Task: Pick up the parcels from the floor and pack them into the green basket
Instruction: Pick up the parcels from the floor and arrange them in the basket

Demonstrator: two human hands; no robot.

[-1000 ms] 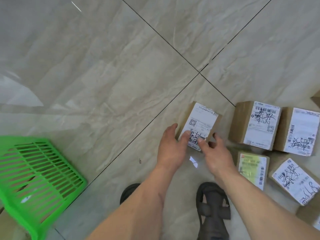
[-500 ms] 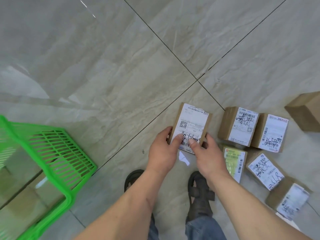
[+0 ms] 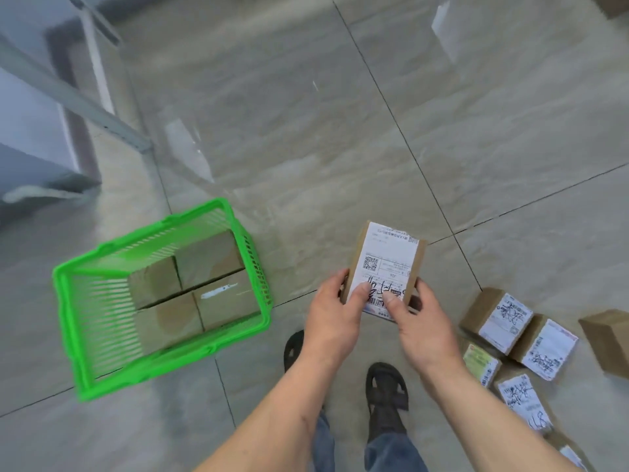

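One brown parcel — white-labelled

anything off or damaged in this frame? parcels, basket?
Nothing stands out. Both hands, left hand and right hand, grip the held parcel, which looks intact. Four parcels sit flat in the green basket; the basket is upright. The loose parcels on the floor look undamaged.
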